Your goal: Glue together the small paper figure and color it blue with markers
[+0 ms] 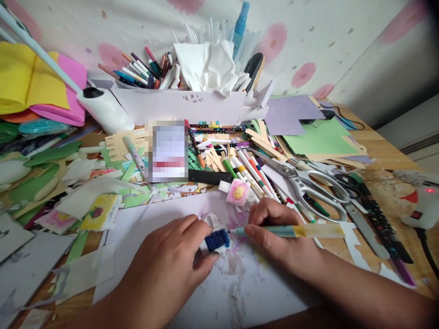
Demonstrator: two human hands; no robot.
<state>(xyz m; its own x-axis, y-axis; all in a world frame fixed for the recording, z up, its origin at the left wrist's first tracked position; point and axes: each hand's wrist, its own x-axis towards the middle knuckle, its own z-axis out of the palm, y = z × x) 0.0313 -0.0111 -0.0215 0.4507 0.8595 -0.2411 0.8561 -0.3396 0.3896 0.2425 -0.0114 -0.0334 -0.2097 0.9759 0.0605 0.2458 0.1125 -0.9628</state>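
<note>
Between the thumb and fingers of my left hand (171, 256) is a small white paper piece (217, 240) with a dark blue coloured face. My right hand (274, 235) grips a light blue and yellow marker (291, 231), its tip at the right edge of the blue patch; whether it touches I cannot tell. Both hands are over a white sheet (137, 228) stained with purple, grey and yellow marks. Just beyond them lies a small pink piece with a yellow drawing (238, 192). To the left rests a yellow piece with a flower drawing (100, 212).
Large silver scissors (317, 187) lie at the right among several markers (252, 173). A white box (178, 107) of pens and tissue stands at the back. Paper scraps (92, 183) cover the left side. Green card (324, 137) is at the back right, glue gun (423, 203) at the right edge.
</note>
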